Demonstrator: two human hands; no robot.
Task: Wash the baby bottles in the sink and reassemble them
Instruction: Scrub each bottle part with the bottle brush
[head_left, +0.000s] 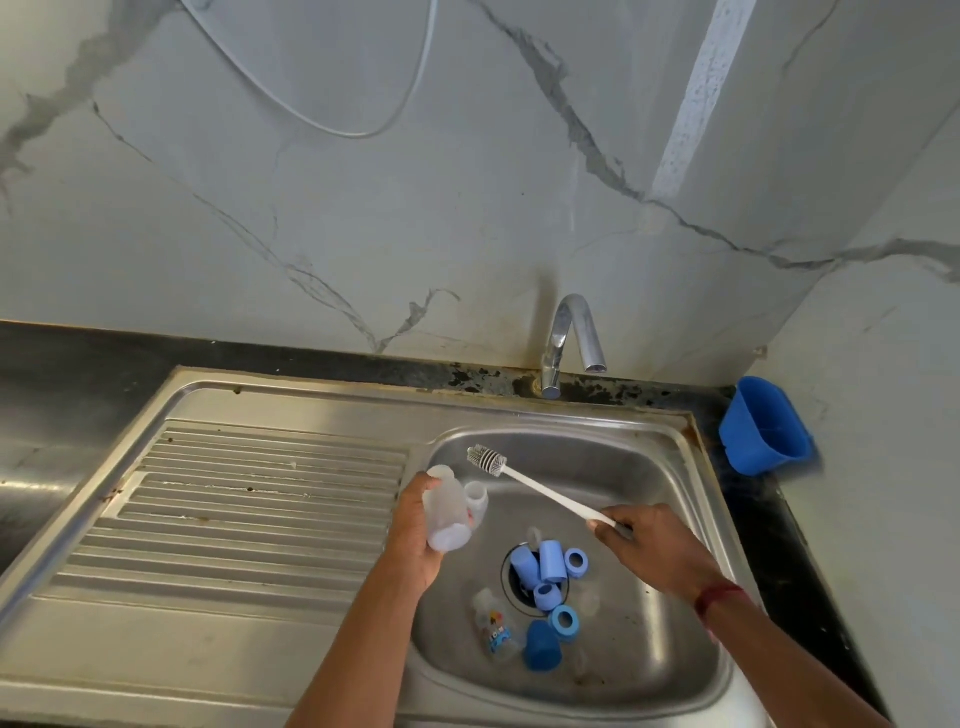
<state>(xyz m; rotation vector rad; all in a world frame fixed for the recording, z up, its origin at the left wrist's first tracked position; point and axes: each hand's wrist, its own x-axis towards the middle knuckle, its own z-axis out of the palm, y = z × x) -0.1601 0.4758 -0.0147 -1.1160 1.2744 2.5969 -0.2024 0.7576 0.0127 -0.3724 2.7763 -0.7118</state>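
Observation:
My left hand (413, 535) grips a clear baby bottle body (445, 512) over the left edge of the steel sink basin (670, 525), its open mouth pointing up and away. A second clear bottle (477, 501) lies just behind it. My right hand (654, 551) holds the handle end of a white bottle brush (524, 480); its bristle head is in the air just right of the held bottle's mouth, outside it. On the basin floor lie several blue caps and rings (550, 564) around the drain, a printed clear bottle (498, 626) and a dark blue cap (543, 647).
The chrome tap (569, 340) stands behind the basin; no water is running. A ribbed steel drainboard (249, 514) stretches to the left. A blue plastic tub (766, 426) is on the right wall by the dark counter (800, 551).

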